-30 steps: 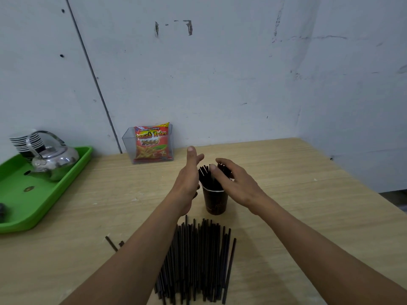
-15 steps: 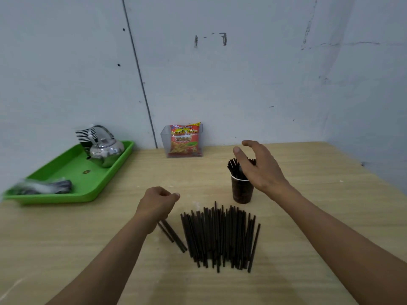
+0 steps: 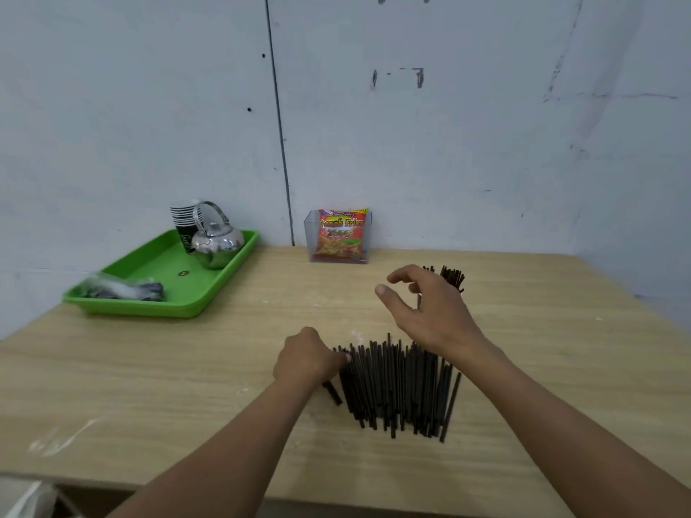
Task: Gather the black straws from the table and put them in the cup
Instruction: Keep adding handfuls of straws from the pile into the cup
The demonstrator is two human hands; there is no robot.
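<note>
Black straws (image 3: 396,386) lie in a pile on the near part of a wooden table (image 3: 149,368). Left hand (image 3: 308,358), curled closed, presses at the pile's left edge; whether it grips any, I cannot tell. Right hand (image 3: 430,312) hovers open and empty, hiding the cup; straw tips (image 3: 452,274) show just beyond.

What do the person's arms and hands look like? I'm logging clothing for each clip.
Both forearms are bare to the frame's edge: no sleeves show. The left hand and right hand wear no gloves, and no rings, watch or bracelets are visible.
</note>
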